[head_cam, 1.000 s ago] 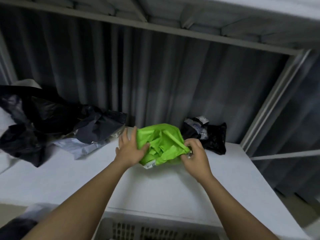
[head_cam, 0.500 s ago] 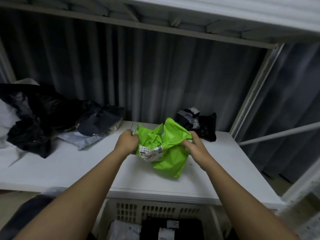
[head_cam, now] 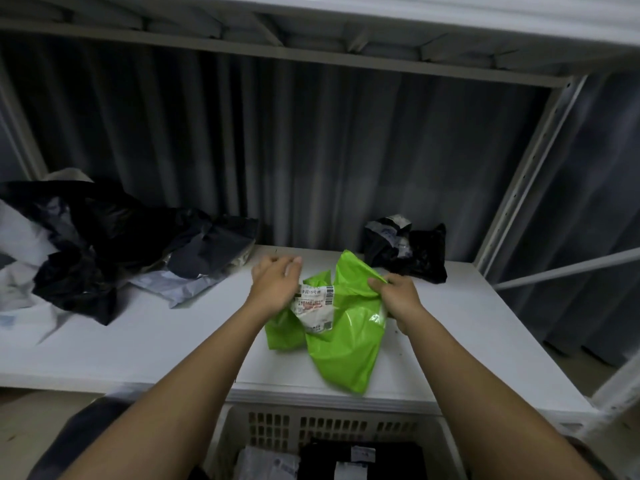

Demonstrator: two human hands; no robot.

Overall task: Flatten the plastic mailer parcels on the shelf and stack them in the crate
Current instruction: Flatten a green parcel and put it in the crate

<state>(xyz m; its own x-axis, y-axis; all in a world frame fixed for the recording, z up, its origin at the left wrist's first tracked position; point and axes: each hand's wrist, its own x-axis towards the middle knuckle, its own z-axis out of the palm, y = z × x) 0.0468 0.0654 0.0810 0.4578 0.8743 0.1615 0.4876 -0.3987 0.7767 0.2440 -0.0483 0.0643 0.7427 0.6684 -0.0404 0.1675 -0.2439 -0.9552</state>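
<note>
Held above the shelf (head_cam: 138, 344) between left hand (head_cam: 273, 285) and right hand (head_cam: 398, 296): a mailer (head_cam: 343, 341); piled parcels (head_cam: 104, 244) at far left, small bundle (head_cam: 405, 251) behind right, crate (head_cam: 332, 441) below front edge, parcels inside

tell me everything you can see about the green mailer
The green mailer is glossy, crumpled bright-green plastic with a creased white printed label bearing a barcode. It hangs over the white shelf, lower end near the front edge. The right hand pinches its upper right edge; the left hand is at its upper left by the label, its grip unclear.
</note>
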